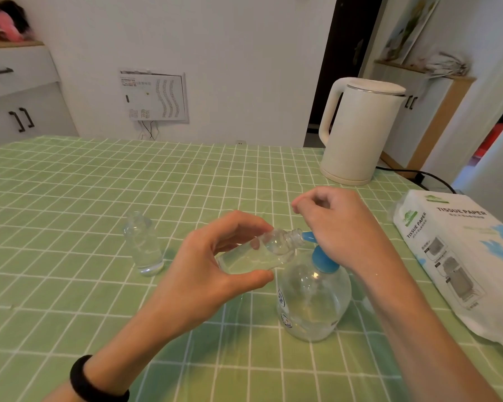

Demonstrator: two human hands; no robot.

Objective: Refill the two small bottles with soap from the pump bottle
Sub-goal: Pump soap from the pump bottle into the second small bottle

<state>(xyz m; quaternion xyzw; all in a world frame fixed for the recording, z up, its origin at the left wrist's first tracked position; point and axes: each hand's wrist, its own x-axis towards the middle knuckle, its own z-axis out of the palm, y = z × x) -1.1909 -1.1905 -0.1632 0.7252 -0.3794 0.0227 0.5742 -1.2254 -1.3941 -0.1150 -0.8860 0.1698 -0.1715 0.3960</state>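
Observation:
My left hand (215,265) grips a small clear bottle (262,253), tilted almost on its side and partly filled with pale liquid. Its open mouth touches the blue spout of the pump bottle (312,297), a round clear bottle standing on the table with soap low inside. My right hand (337,224) rests with the heel of its palm on the blue pump head and hides most of it. Its fingers are curled, thumb against forefinger, and I see nothing in them. A second small clear bottle (144,245) stands upright and uncapped to the left, apart from both hands.
The table (70,285) has a green checked cloth. A white electric kettle (357,132) stands at the back right, its black cord running off to the right. A pack of tissue paper (459,256) lies along the right edge.

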